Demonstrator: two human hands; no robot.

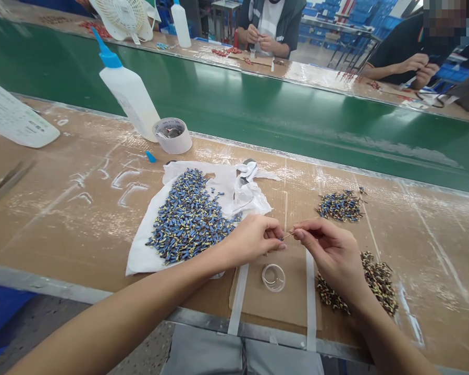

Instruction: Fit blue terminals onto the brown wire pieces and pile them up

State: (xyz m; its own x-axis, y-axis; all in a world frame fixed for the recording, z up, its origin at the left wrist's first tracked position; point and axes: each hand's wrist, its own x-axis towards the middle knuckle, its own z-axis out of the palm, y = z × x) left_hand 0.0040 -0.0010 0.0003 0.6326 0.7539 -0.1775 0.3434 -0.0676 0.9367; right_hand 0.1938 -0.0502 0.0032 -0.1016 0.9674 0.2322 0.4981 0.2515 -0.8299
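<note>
My left hand (254, 238) is pinched shut on a small blue part at its fingertips. Facing it, my right hand (330, 250) pinches a thin stick (287, 235) whose tip meets that part. Both hands hover over a taped cardboard pad (293, 299) near the bench's front edge. A big heap of small blue and yellow parts (187, 219) lies on a white plastic bag (140, 252) just left of my left hand. A small clear round dish (273, 277) sits below the hands.
Two more heaps of parts lie to the right, one further back (340, 204), one by my right wrist (379, 281). A white squeeze bottle (128, 91), a tape roll (173, 135) and tweezers (8, 179) sit to the left. A green conveyor belt (258, 104) runs behind; other people work across it.
</note>
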